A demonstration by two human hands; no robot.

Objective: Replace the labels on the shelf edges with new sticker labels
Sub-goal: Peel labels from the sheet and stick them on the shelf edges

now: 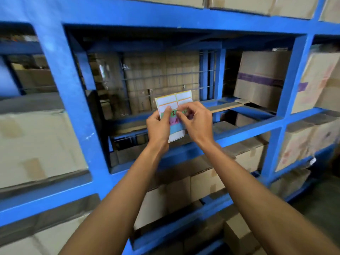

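A sheet of coloured sticker labels (174, 100) is held upright in front of a blue metal rack. My left hand (159, 126) grips the sheet's left edge, thumb pressed on its face. My right hand (196, 120) pinches at a green label (174, 113) in the middle of the sheet with thumb and forefinger. The sheet has yellow, orange, green, pink and blue bordered labels, some with handwriting. Behind the hands runs the blue shelf edge (244, 130). I cannot make out any label on it.
The blue rack upright (60, 85) stands left of the open bay. A wire mesh (161, 80) backs the bay. A cardboard box (261, 78) sits at the bay's right, and more boxes (36, 144) fill the neighbouring and lower shelves.
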